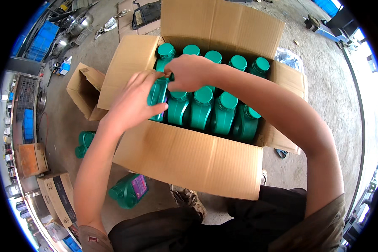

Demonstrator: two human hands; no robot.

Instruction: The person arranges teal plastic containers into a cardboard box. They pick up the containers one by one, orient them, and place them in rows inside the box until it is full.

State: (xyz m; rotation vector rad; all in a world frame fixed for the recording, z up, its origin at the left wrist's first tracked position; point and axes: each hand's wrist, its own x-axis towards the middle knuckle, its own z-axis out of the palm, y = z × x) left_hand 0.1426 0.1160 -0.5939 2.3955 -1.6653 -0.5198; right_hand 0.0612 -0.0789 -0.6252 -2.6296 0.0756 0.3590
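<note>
An open cardboard carton (189, 151) stands before me, holding two rows of green plastic bottles with ribbed screw caps. My left hand (138, 91) lies over the leftmost front bottle (157, 93), thumb spread along it and fingers reaching to its far end. A purple label edge shows on that bottle, whose cap is hidden. Close by, my right hand (190, 72) has curled fingers meeting my left fingertips; whether either hand grips the bottle is unclear. Behind them rises a capped back-row bottle (166, 52). My right forearm crosses above the other caps.
On the floor to the left lie a green bottle (85, 141) and another with a purple label (130, 190). A smaller open carton (85, 91) stands beside the large one. Shelving with blue bins (28, 124) lines the left side. My shoe (189, 198) is under the front flap.
</note>
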